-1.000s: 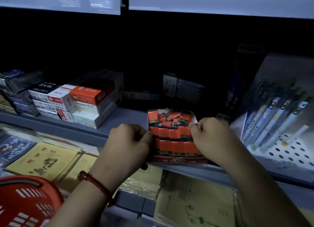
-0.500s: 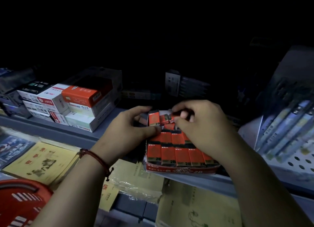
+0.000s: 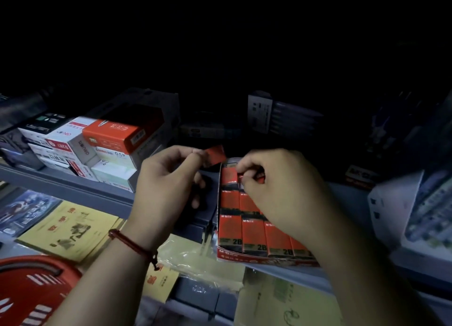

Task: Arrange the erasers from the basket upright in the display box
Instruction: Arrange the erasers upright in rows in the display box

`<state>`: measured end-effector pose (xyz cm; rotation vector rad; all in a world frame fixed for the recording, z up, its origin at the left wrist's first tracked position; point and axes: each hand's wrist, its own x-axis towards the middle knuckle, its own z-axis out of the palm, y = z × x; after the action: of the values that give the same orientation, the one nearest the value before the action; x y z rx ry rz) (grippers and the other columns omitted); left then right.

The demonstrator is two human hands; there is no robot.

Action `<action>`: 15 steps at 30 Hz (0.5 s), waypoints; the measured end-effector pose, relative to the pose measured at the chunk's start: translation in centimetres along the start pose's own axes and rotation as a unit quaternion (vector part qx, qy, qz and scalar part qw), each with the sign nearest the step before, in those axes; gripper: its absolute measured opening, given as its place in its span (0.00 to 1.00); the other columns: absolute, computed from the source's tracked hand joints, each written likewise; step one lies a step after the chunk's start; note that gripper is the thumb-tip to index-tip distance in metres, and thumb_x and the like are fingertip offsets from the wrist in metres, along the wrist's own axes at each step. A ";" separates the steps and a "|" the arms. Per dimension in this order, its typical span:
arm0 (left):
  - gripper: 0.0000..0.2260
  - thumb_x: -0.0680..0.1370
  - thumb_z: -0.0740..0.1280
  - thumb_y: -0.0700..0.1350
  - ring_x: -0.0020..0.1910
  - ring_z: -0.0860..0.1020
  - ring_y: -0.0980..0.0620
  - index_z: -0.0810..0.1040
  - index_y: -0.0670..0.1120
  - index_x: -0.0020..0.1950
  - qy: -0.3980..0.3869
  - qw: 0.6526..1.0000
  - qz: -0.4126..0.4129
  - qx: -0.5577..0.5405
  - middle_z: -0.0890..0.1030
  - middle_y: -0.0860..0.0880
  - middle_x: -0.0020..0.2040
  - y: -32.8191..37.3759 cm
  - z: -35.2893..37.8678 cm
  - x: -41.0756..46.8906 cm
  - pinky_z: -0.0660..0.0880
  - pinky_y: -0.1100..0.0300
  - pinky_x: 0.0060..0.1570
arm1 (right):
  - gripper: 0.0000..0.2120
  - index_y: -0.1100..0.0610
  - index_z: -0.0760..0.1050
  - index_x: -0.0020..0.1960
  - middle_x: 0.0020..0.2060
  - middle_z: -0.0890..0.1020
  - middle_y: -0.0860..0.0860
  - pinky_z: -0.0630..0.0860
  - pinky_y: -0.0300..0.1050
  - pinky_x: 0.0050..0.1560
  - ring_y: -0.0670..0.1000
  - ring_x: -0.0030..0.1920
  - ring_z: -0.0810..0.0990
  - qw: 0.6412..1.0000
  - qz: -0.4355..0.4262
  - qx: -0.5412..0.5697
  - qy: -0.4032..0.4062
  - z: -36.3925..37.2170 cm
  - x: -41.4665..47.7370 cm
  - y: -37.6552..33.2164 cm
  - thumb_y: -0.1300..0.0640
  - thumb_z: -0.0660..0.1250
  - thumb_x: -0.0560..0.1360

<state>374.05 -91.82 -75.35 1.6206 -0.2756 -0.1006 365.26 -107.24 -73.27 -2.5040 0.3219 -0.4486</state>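
Observation:
The display box point(image 3: 244, 256) sits on the grey shelf point(image 3: 73, 191), filled with rows of upright red 2B erasers point(image 3: 254, 237). My left hand point(image 3: 168, 186) pinches one loose red eraser point(image 3: 215, 155) between thumb and fingers, held just above and left of the box's back corner. Over the back rows my right hand point(image 3: 276, 188) has its fingers curled on a red eraser point(image 3: 254, 177) inside the box. The red basket point(image 3: 31, 294) shows at the bottom left corner. My right forearm hides the box's right side.
Stacked white and orange refill boxes point(image 3: 110, 144) stand on the shelf to the left. Yellow notebooks point(image 3: 71, 230) lie on the lower shelf. A pen display rack point(image 3: 430, 213) leans at the right. Dark packets stand at the shelf's back.
My left hand has left the box's side and lifted a loose eraser up above its back left corner. My right hand stayed over the back rows. The view came closer.

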 end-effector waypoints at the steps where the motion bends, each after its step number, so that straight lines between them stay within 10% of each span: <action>1: 0.09 0.81 0.68 0.44 0.19 0.70 0.51 0.82 0.45 0.42 0.013 1.000 0.003 0.012 0.77 0.46 0.28 -0.2 0.2 0.0 0.64 0.65 0.20 | 0.08 0.44 0.83 0.53 0.45 0.84 0.39 0.82 0.41 0.49 0.39 0.44 0.81 1.000 0.003 -0.001 -0.001 0.0 0.0 0.0 0.55 0.68 0.78; 15: 0.08 0.82 0.64 0.44 0.25 0.79 0.46 0.78 0.42 0.46 0.113 0.993 0.029 0.004 0.82 0.39 0.33 -0.9 0.1 0.3 0.77 0.53 0.32 | 0.08 0.46 0.82 0.51 0.32 0.77 0.40 0.70 0.28 0.32 0.39 0.32 0.76 0.997 0.019 0.049 0.060 -0.1 0.0 0.2 0.58 0.67 0.79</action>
<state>374.45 -91.98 -76.23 1.6147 -0.1481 0.1274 365.14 -107.49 -73.31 -2.3766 0.3851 -0.5876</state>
